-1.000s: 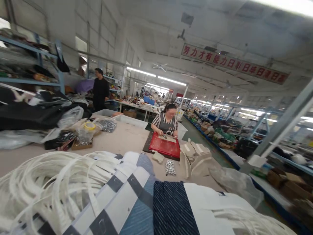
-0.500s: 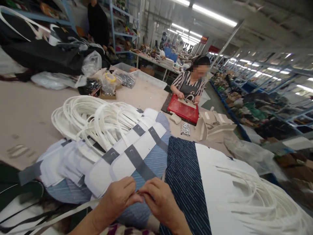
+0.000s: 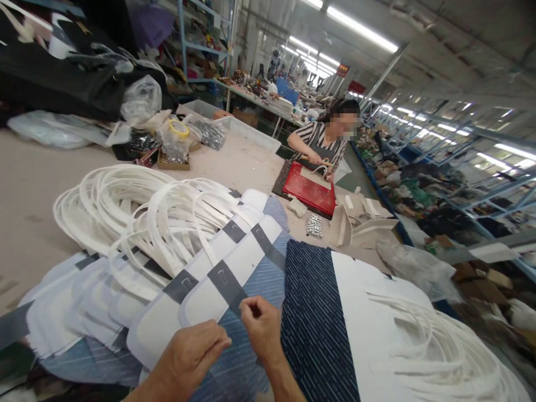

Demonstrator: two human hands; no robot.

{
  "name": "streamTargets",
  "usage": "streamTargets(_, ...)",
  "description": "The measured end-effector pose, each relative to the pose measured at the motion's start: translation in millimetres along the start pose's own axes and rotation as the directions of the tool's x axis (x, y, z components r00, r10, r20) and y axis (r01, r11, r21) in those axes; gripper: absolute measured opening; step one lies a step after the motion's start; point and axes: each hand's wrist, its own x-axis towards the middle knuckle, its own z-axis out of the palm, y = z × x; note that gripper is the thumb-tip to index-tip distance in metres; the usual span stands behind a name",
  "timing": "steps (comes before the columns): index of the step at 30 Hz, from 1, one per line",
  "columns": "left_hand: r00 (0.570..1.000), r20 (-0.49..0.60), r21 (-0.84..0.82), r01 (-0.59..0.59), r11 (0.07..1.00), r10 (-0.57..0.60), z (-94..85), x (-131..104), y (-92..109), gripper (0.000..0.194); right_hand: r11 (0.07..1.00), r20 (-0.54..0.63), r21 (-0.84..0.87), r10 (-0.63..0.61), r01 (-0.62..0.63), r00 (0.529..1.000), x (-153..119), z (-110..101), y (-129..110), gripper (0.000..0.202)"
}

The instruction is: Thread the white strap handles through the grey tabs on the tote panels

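My left hand (image 3: 195, 349) is closed, thumb against the bent fingers, over the lower edge of the blue striped fabric. Whatever it pinches, if anything, cannot be made out. Close by on its right, my right hand (image 3: 263, 326) is curled with thumb and forefinger together; its contents are hidden too. Beneath the hands lies the blue striped fabric piece (image 3: 234, 357). Just beyond them is a white panel (image 3: 199, 304) crossed by a grey strip (image 3: 226, 283), lying on a stack of similar panels. White looped straps (image 3: 138, 201) rise from that stack.
Right of my hands is dark blue striped fabric (image 3: 314, 312) with a white section (image 3: 364, 335) and more white straps (image 3: 452, 346). Across the table, a person (image 3: 320, 137) works at a red board (image 3: 307, 187). Plastic bags (image 3: 142, 100) and a yellow tape roll (image 3: 178, 128) sit back left.
My hands were together and are now apart, the right one farther up and the left one lower. A white strap by my left forearm no longer shows. The view has shifted slightly.
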Motion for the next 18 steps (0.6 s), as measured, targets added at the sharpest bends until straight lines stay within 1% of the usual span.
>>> streamTargets(1,0.999,0.007,-0.01,0.035,0.999,-0.035,-1.1,-0.8,-4.3,0.031,0.988,-0.023,0.087,0.129,-0.127,0.991,13.5,1.7,10.2,0.016)
streamTargets(2,0.997,0.004,-0.008,0.077,0.997,-0.077,-2.1,-2.2,-9.9,0.03,0.959,-0.029,0.17,0.237,-0.229,0.971,28.0,2.5,20.8,0.02)
streamTargets(3,0.993,-0.008,0.003,0.121,0.993,-0.121,-2.9,-4.3,-16.9,0.029,0.926,-0.031,0.235,0.311,-0.296,0.95,42.5,3.0,31.1,0.025)
streamTargets(4,0.987,-0.031,0.023,0.16,0.987,-0.16,-3.7,-7.0,-25.0,0.029,0.904,-0.037,0.272,0.352,-0.329,0.935,56.5,3.4,40.6,0.029)
streamTargets(7,0.972,-0.111,0.092,0.219,0.971,-0.209,-5.0,-17.7,-51.5,0.028,0.899,-0.067,0.274,0.373,-0.342,0.926,89.4,6.3,61.3,0.035)
streamTargets(10,0.97,-0.133,0.128,0.222,0.967,-0.205,-4.1,-26.9,-70.4,0.027,0.908,-0.071,0.232,0.374,-0.349,0.925,106.7,12.3,69.9,0.033)
streamTargets(13,0.97,-0.14,0.127,0.217,0.968,-0.199,-2.4,-30.0,-76.4,0.026,0.923,-0.055,0.149,0.366,-0.355,0.929,113.9,19.0,71.6,0.028)
streamTargets(16,0.965,-0.14,0.109,0.236,0.966,-0.22,-1.4,-28.6,-75.6,0.029,0.929,-0.033,0.039,0.368,-0.367,0.929,118.2,24.1,70.7,0.022)
streamTargets(18,0.963,-0.131,0.089,0.249,0.964,-0.237,-1.3,-27.8,-75.0,0.03,0.923,-0.028,-0.042,0.382,-0.383,0.924,122.1,23.8,70.0,0.02)
